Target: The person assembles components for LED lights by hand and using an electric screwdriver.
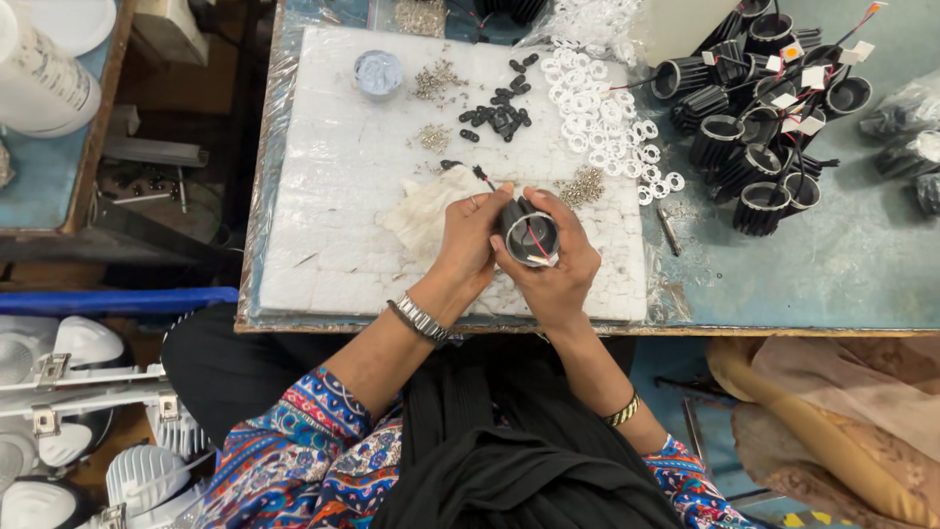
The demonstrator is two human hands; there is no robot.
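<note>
1. Tabletop (pixel 842 274), grey-blue, covered by clear film, with a wooden front edge.
2. White foam board (pixel 333 196) lying on the left part of the tabletop, under both hands.
3. Group of black finned housings (pixel 754 127) with red wires and small white tags, standing at the right, well apart from the hands.
4. Pale crumpled cloth (pixel 421 211) on the foam board, touching the left hand.
5. Pile of white rings (pixel 597 108) and, beside it, small black parts (pixel 499 113) and little heaps of metal screws (pixel 436 80).
6. Left hand (pixel 468 240) closed around the side of a black round housing (pixel 530 235); right hand (pixel 558 264) also gripping it from the other side.
7. Housing held just above the foam board's front part, open end up, thin red wire (pixel 536 240) inside.
</note>
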